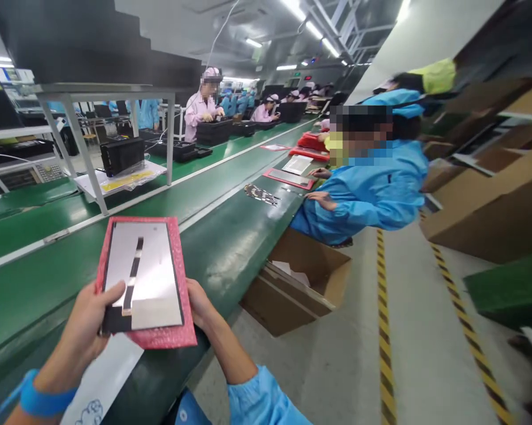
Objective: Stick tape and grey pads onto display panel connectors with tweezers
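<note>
A flat display panel (155, 265) with a silvery back and a black ribbon cable (134, 274) lies on a pink bubble-wrap sleeve (186, 313). My left hand (86, 319) grips both at the lower left, its thumb over the panel's face. Along the right edge, my right hand (200, 302) holds the sleeve, its fingers partly hidden behind it. Panel and sleeve are tilted up toward me above the green bench. Below my left hand is a white paper sheet (111, 372) with a blue drawing. Around my left wrist sits a blue band (47, 396).
Beside the bench (230, 248), a co-worker in blue (367, 195) faces a panel on a red sleeve (289, 178). Dark strips (260, 193) lie near that person. An open cardboard box (292, 295) stands on the floor at right. A white-framed shelf (102, 88) rises at left.
</note>
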Demonstrator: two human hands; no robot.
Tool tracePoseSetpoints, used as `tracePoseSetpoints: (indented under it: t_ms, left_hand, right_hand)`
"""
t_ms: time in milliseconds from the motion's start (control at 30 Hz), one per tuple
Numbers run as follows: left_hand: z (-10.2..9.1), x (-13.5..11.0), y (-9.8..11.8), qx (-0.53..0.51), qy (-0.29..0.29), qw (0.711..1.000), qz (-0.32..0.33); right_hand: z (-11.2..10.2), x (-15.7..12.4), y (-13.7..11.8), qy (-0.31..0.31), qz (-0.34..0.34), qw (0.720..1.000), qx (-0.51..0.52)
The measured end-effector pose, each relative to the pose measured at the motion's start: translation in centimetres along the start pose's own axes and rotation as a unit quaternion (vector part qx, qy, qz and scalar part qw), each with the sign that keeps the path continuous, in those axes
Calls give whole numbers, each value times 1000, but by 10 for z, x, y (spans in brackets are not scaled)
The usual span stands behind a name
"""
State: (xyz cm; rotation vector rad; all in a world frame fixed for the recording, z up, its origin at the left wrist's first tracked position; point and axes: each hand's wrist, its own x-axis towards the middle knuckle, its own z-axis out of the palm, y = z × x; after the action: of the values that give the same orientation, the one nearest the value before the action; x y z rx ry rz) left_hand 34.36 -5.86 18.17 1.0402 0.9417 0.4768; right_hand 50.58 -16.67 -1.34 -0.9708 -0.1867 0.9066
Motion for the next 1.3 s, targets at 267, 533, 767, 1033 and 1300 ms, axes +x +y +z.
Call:
tracePoseSetpoints:
  t_ms: [267, 533, 767, 1033, 1300]
  left_hand:
    - [-56, -23, -101, -104, 99, 988, -49]
    - [-50, -17, -116, -109, 25, 994, -10]
    - [-59, -38, -116, -9, -126, 992, -2]
    - [-114, -51, -160, 350, -6, 926, 143]
    - [-210, -55, -218, 687, 107, 554, 458]
  right_hand:
    - [6, -51, 2, -50, 158, 985, -39]
    - [22, -68, -8, -28, 104, 990, -87]
    - [12, -64, -20, 5, 59, 995, -84]
    - [-1, -56, -24, 24, 112, 981, -157]
    - [9, -52, -18, 34, 132, 969, -208]
